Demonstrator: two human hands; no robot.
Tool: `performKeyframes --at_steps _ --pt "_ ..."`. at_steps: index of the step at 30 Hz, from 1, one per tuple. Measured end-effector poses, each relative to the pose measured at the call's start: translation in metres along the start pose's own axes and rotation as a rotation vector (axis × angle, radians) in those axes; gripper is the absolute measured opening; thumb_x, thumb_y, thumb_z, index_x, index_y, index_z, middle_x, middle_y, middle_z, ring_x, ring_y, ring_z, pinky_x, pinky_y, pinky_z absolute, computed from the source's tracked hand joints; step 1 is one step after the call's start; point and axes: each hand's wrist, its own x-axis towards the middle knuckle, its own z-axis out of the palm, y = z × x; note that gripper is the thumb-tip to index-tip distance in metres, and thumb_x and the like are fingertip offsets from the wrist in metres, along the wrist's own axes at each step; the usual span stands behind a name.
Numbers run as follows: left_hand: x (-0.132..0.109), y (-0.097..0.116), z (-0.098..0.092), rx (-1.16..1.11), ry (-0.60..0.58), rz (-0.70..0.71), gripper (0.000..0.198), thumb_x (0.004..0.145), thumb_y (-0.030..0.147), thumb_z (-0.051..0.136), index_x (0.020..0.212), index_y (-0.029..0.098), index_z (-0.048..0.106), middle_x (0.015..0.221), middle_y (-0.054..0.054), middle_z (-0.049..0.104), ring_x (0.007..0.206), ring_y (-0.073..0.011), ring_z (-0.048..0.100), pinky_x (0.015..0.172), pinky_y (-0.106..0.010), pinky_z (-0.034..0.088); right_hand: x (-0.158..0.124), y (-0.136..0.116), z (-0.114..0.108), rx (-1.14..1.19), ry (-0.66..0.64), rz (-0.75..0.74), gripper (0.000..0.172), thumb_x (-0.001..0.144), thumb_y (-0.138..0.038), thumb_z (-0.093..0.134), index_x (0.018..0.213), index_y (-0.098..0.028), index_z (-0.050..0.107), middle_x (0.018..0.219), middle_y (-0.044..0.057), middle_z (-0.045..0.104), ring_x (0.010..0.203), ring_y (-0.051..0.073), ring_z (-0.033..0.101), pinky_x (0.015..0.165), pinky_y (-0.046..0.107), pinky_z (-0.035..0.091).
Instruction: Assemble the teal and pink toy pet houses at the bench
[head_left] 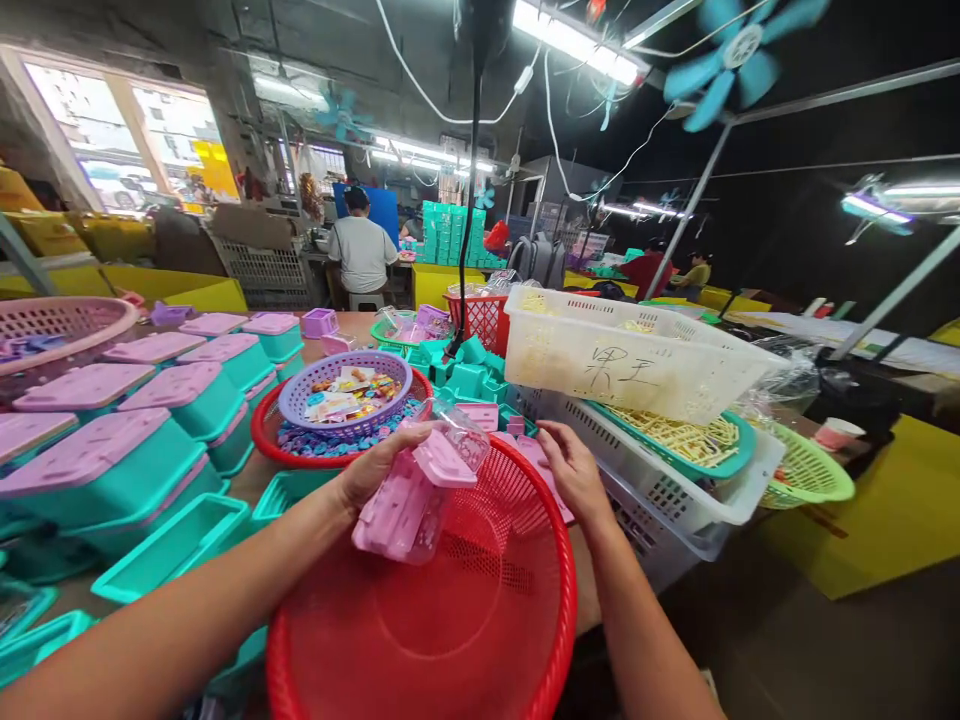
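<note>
My left hand (pixel 390 455) is closed around a bundle of pink plastic parts (pixel 401 505) over a large red basket (pixel 427 640). Among these parts is a clear plastic piece (pixel 461 435), which sticks out at the top right. My right hand (pixel 574 465) is at the basket's right rim, fingers apart, beside a flat pink panel (pixel 541 470). Whether its fingertips touch that panel I cannot tell. Behind the red basket lie a pink block-like part (pixel 480 415) and a heap of teal boxes (pixel 469 375).
Stacked teal boxes with pink lids (pixel 176 385) fill the left. A purple basket (pixel 345 390) of small colourful pieces rests on a red basket of blue bits. White crates (pixel 622 360) and a teal tray of yellow sticks (pixel 679 440) stand right. A person (pixel 362 245) sits farther back.
</note>
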Motion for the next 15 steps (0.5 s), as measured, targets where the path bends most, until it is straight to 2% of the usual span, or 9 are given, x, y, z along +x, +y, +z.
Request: performKeyframes --at_steps 3,5,7,9,11,15 --pt "0.003 -0.004 -0.003 0.034 0.006 -0.038 0.035 0.08 0.031 0.068 0.112 0.016 0.067 0.092 -0.008 0.075 0.073 -0.021 0.071 0.07 -0.03 0.057 -0.045 -0.013 -0.014 0.278 -0.242 0.272 0.047 0.092 -0.048 0.05 0.131 -0.022 0.052 0.132 0.01 0.059 0.119 0.022 0.058 0.104 0.042 0.044" --pt "0.004 -0.006 0.0 0.068 -0.01 -0.053 0.033 0.08 0.03 0.068 0.11 0.016 0.067 0.089 -0.008 0.075 0.071 -0.0201 0.071 0.069 -0.029 0.056 -0.066 -0.022 -0.018 0.391 -0.349 0.358 0.051 0.088 -0.048 0.057 0.133 -0.023 0.052 0.135 0.008 0.057 0.124 0.022 0.055 0.108 0.042 0.041" --pt "0.004 -0.007 0.005 0.121 -0.036 -0.055 0.036 0.08 0.031 0.068 0.113 0.015 0.066 0.091 -0.008 0.075 0.073 -0.0203 0.07 0.069 -0.029 0.056 -0.076 -0.029 -0.021 0.448 -0.413 0.404 0.051 0.084 -0.045 0.06 0.129 -0.022 0.056 0.13 0.007 0.062 0.119 0.024 0.058 0.106 0.044 0.042" --pt "0.002 -0.009 0.013 0.235 -0.06 -0.022 0.043 0.079 0.033 0.07 0.118 0.016 0.065 0.097 -0.009 0.074 0.08 -0.0218 0.071 0.073 -0.029 0.056 -0.08 -0.034 -0.025 0.471 -0.436 0.447 0.048 0.081 -0.041 0.062 0.123 -0.019 0.061 0.12 0.007 0.068 0.108 0.026 0.064 0.101 0.046 0.046" --pt "-0.004 -0.01 0.022 0.443 -0.114 0.06 0.05 0.075 0.033 0.074 0.122 0.018 0.063 0.105 -0.009 0.073 0.09 -0.0239 0.07 0.077 -0.03 0.055 -0.084 -0.039 -0.034 0.482 -0.419 0.455 0.045 0.08 -0.037 0.062 0.12 -0.018 0.063 0.114 0.007 0.07 0.104 0.027 0.066 0.098 0.047 0.049" --pt "-0.025 -0.018 0.047 0.984 -0.296 0.262 0.072 0.065 0.037 0.082 0.132 0.023 0.058 0.123 -0.011 0.066 0.109 -0.0304 0.064 0.089 -0.036 0.051 -0.104 -0.05 -0.054 0.533 -0.355 0.455 0.049 0.081 -0.039 0.065 0.127 -0.022 0.061 0.123 0.008 0.067 0.114 0.027 0.063 0.103 0.045 0.046"
